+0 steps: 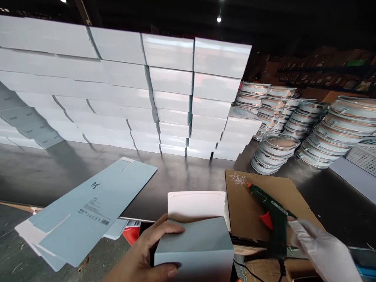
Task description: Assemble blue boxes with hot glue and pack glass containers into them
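My left hand [152, 246], bare, is closed on a pale blue carton [196, 239], thumb on the near side and fingers over its top. The carton's white flap [196, 204] stands raised at the far end. My right hand [320, 244], in a white glove, is at the rear of a dark green glue gun [273, 213] with a red trigger. Its fingers are blurred and partly hidden, so their grip is unclear. The gun's orange nozzle rests by glue strings [238, 179] on a cardboard sheet [258, 223].
Flat printed carton blanks [96, 203] lie at the left, overhanging the table edge. A wall of stacked white boxes [167, 82] stands behind. Stacks of lidded round containers [274, 150] and a white basket [362, 156] are at the right. The gun's cord [249, 272] hangs in front.
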Action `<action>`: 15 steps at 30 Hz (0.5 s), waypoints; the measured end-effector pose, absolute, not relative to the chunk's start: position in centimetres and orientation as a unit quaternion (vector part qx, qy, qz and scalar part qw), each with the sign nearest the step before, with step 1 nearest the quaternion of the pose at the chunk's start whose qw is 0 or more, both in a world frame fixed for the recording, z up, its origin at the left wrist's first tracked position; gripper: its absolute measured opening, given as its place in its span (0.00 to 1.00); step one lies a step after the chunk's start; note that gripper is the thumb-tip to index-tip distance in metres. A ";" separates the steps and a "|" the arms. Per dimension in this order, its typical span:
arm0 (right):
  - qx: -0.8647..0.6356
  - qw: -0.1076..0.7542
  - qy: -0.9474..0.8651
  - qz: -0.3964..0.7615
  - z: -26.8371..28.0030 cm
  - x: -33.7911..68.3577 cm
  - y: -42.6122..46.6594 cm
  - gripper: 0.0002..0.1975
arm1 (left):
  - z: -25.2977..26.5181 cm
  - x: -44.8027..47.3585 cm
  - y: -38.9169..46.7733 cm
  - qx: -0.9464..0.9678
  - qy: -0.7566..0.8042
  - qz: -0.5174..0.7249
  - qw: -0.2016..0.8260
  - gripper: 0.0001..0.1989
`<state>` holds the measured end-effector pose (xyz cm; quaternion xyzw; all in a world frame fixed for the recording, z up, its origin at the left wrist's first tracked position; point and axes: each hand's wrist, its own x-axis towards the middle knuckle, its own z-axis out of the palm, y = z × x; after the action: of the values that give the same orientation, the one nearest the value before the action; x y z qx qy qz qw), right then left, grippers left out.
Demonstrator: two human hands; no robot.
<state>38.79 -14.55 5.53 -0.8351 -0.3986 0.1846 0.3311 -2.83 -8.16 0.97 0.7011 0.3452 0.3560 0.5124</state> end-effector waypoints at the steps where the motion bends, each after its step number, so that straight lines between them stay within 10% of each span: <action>1: -0.788 0.387 -0.430 0.209 5.4 37.2 -14.8 0.31 | 0.6 -2.9 -8.1 0.707 0.338 0.350 0.513 0.24; 5: -0.496 0.425 -0.626 0.426 4.5 29.3 -14.2 0.55 | -0.9 -2.3 -8.5 0.679 0.354 0.363 0.531 0.24; 15: -0.388 0.351 -0.826 0.212 4.3 27.0 -12.9 0.31 | -1.0 -0.2 -8.5 0.623 0.242 0.511 0.541 0.19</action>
<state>27.04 -12.88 4.32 -0.3877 -0.8256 0.2121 0.3509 -0.25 -8.53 -0.99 0.6228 0.2419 0.5105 0.5413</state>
